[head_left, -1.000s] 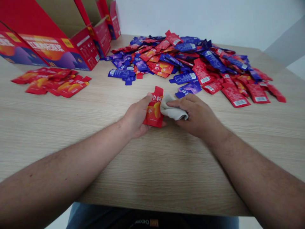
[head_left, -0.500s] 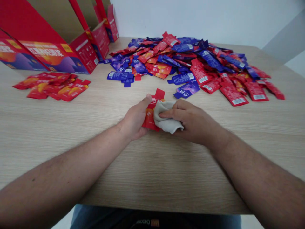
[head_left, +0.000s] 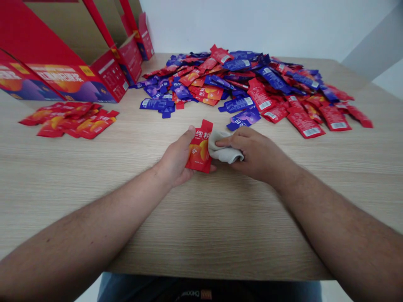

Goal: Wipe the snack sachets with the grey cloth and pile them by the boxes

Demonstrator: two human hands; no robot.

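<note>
A red sachet (head_left: 199, 152) with orange fruit and white lettering lies face up in my left hand (head_left: 178, 157). The left thumb presses its left edge, and fingers show beneath it. Bunched in my right hand (head_left: 256, 153) is a pale grey cloth (head_left: 224, 150), its left side at the sachet's right edge. Just beyond the cloth, a purple sachet (head_left: 244, 119) rests on the table at the near side of a big mixed pile of red and purple sachets (head_left: 261, 97).
Several red sachets (head_left: 71, 120) form a small heap at the left. Behind them stand open red cardboard boxes (head_left: 74, 82) printed with orange and purple. The wooden table (head_left: 217, 235) ends near my lap, and a white wall (head_left: 245, 25) rises behind the pile.
The cloth moved left over the sachet's front, then back right to its edge, uncovering the print. My left hand keeps its hold. The whole view has shifted slightly.
</note>
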